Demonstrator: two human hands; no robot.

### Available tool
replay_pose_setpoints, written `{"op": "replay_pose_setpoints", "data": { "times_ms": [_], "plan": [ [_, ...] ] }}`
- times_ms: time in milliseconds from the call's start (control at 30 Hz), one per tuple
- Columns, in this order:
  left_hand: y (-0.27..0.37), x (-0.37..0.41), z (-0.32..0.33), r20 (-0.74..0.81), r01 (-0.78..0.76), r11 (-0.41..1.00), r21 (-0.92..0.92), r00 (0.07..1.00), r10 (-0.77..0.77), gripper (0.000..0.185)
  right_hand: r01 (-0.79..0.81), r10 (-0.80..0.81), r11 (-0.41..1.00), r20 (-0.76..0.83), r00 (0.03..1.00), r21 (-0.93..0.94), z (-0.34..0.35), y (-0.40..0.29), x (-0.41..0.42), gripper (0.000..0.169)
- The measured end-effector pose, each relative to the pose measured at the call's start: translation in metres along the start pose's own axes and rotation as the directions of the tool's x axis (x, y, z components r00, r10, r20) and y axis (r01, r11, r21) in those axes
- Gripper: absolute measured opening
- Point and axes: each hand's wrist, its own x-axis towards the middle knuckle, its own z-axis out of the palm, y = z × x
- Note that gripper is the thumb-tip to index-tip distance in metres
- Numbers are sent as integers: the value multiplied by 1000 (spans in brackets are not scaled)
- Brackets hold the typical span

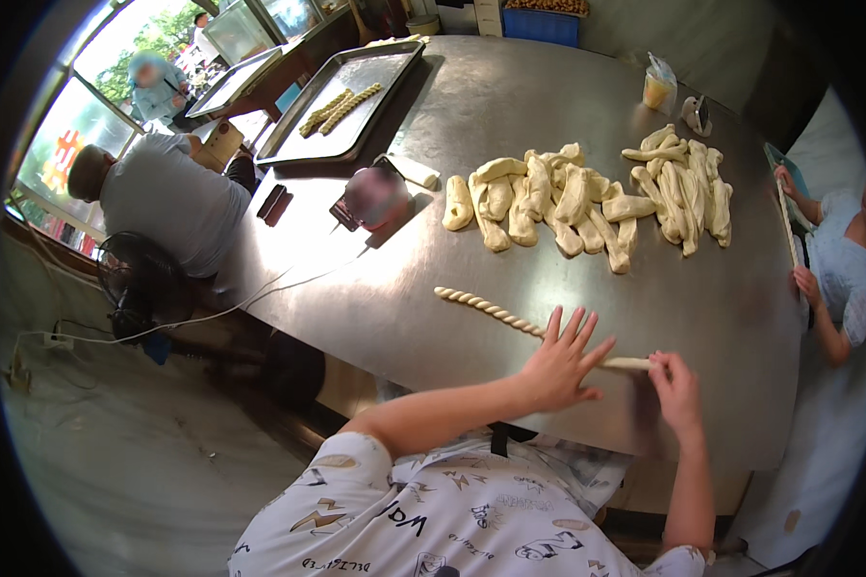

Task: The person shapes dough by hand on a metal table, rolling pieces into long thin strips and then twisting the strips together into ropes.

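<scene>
A twisted dough strand [489,309] lies on the steel table before me, its right end running up to my left hand. My left hand [559,364] rests palm down with its fingers spread. From its right side comes a smooth dough rope [624,363], whose far end my right hand [675,389] pinches between thumb and fingers. Whether strand and rope are one piece is hidden under my left hand. Farther back, a pile of thick dough pieces [538,195] sits beside a second pile of longer dough strips [682,180].
A metal tray [364,133] with a few twisted dough sticks stands back left. Near it are a phone [345,215] and a cable [281,278]. A bagged drink [658,90] stands at the back. A person [841,252] holds a dough strand at right; another person [166,202] sits left.
</scene>
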Motion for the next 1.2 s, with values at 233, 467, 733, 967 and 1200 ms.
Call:
{"op": "replay_pose_setpoints", "data": {
  "times_ms": [233, 467, 733, 967, 1200],
  "plan": [
    [-16, 17, 16, 74, -223, 965, -135, 969, 234, 92, 465, -563, 666, 18, 827, -583, 28, 19, -5, 31],
    [-21, 91, 34, -247, -1, 999, 45, 969, 13, 96, 164, -344, 842, -277, 897, -514, 21, -23, 62, 18],
    [22, 37, 8, 53, 18, 999, -34, 998, -16, 96, 35, -55, 974, -81, 995, -223, -5, -18, 7, 29],
    [11, 13, 35, 79, -223, 964, -146, 968, 236, 99, 472, -561, 686, 10, 828, -554, 18, 31, -17, 19],
    [-10, 87, 49, -60, -90, 995, -39, 994, 88, 96, 267, -431, 834, -267, 862, -482, 30, -37, 43, 18]
  ]
}}
